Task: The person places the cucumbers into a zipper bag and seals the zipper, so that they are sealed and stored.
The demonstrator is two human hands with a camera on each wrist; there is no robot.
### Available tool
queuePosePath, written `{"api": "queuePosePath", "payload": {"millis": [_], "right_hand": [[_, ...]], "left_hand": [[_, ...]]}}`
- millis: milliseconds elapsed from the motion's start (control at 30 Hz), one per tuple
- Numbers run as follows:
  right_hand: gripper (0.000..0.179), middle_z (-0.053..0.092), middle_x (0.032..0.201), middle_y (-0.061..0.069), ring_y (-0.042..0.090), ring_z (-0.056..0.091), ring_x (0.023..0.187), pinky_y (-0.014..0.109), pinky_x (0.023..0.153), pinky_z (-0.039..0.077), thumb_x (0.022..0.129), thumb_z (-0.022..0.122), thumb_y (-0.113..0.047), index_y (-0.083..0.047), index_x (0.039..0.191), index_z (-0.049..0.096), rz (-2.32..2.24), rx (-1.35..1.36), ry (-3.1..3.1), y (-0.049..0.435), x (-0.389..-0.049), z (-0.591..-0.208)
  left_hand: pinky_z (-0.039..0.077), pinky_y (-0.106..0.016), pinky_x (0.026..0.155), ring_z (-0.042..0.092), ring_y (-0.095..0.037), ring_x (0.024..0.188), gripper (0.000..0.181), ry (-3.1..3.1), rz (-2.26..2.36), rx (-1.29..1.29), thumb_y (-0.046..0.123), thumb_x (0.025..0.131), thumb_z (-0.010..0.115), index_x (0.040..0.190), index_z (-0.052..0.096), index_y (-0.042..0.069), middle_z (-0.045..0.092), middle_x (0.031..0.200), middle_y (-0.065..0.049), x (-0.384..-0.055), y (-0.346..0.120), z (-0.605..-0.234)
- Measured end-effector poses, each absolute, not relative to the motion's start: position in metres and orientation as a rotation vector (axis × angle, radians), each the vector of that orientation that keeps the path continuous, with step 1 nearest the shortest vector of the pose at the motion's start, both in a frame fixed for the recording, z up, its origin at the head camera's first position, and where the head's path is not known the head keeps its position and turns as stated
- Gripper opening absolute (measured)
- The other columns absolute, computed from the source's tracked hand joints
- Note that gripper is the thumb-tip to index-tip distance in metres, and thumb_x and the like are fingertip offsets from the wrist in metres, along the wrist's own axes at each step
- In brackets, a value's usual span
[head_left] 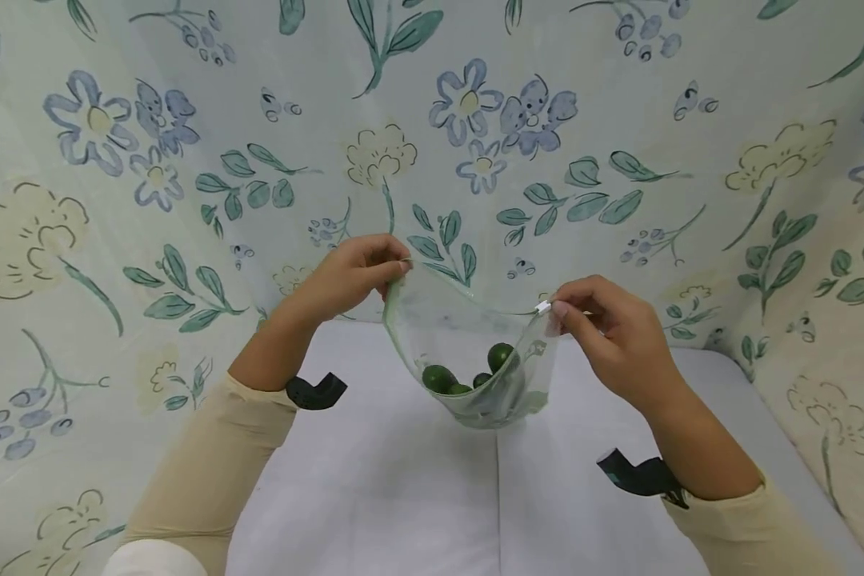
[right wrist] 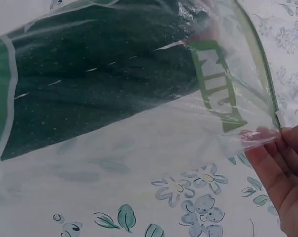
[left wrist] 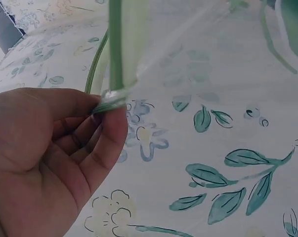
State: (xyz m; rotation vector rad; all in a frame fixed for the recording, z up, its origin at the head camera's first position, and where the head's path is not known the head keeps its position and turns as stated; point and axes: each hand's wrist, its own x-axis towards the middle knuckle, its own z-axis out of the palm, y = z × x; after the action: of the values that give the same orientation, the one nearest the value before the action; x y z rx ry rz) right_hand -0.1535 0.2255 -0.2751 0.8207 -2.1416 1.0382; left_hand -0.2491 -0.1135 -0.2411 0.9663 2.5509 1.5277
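A clear slider zip bag (head_left: pixel 484 414) with a green-edged mouth hangs open between both hands above the white surface. Several small dark green round fruits, like limes (head_left: pixel 500 357), lie in its bottom. At the left top corner, my left hand (head_left: pixel 356 276) pinches the bag's edge between thumb and index finger; the left wrist view shows the green zip strip (left wrist: pixel 116 49) running up from that grip. My right hand (head_left: pixel 612 340) pinches the opposite corner beside the white slider (head_left: pixel 543 307). Dark green printing (right wrist: pixel 104 74) covers part of the bag in the right wrist view.
Below the bag spreads a white-covered table (head_left: pixel 403 496) with a crease running toward the front. A flower-patterned cloth (head_left: pixel 274 96) hangs behind it and along the sides. Black straps with camera mounts (head_left: pixel 637 474) sit on both wrists.
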Motion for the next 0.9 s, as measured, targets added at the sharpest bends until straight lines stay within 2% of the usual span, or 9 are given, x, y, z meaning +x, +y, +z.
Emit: {"api": "queuePosePath", "payload": {"millis": [200,400,533,667,900], "right_hand": [[0.007,0.062,0.084,0.002,0.004,0.065,0.073,0.012,0.068,0.06,0.099,0.061,-0.001,0.001,0.106,0.061,1.085,0.689,-2.178,0.232,-0.161,-0.263],[0.015,0.062,0.087,0.006,0.006,0.065,0.076,0.015,0.069,0.061,0.103,0.059,-0.011,0.002,0.11,0.06,1.191,0.515,-2.212,0.252,-0.18,-0.271],[0.017,0.061,0.089,0.004,0.009,0.064,0.078,0.015,0.07,0.062,0.103,0.058,-0.012,0.002,0.113,0.059,1.287,0.454,-2.196,0.267,-0.19,-0.279],[0.018,0.061,0.089,0.002,0.01,0.063,0.078,0.014,0.072,0.061,0.103,0.058,-0.012,0.002,0.113,0.058,1.333,0.429,-2.176,0.275,-0.194,-0.284],[0.019,0.062,0.096,0.003,0.01,0.063,0.085,0.008,0.082,0.056,0.103,0.058,-0.011,0.005,0.113,0.059,1.325,0.439,-2.136,0.278,-0.192,-0.288]], "left_hand": [[0.059,-0.036,0.082,0.065,-0.018,0.087,0.02,2.739,1.15,0.993,0.02,0.104,0.058,0.117,0.07,0.011,0.072,0.102,-0.005,-0.269,-0.101,-0.242],[0.059,-0.037,0.088,0.067,-0.018,0.099,0.02,2.775,0.91,1.008,0.022,0.103,0.061,0.117,0.071,0.013,0.071,0.109,-0.003,-0.276,-0.084,-0.249],[0.056,-0.037,0.095,0.064,-0.018,0.111,0.02,2.737,0.881,1.016,0.026,0.104,0.059,0.116,0.071,0.015,0.069,0.118,-0.002,-0.277,-0.075,-0.253],[0.055,-0.039,0.096,0.063,-0.018,0.112,0.021,2.693,0.912,1.002,0.029,0.107,0.053,0.117,0.067,0.017,0.068,0.119,-0.002,-0.275,-0.07,-0.257],[0.055,-0.039,0.093,0.061,-0.017,0.106,0.026,2.692,0.969,0.965,0.037,0.106,0.052,0.12,0.066,0.02,0.067,0.115,0.001,-0.273,-0.065,-0.261]]}}
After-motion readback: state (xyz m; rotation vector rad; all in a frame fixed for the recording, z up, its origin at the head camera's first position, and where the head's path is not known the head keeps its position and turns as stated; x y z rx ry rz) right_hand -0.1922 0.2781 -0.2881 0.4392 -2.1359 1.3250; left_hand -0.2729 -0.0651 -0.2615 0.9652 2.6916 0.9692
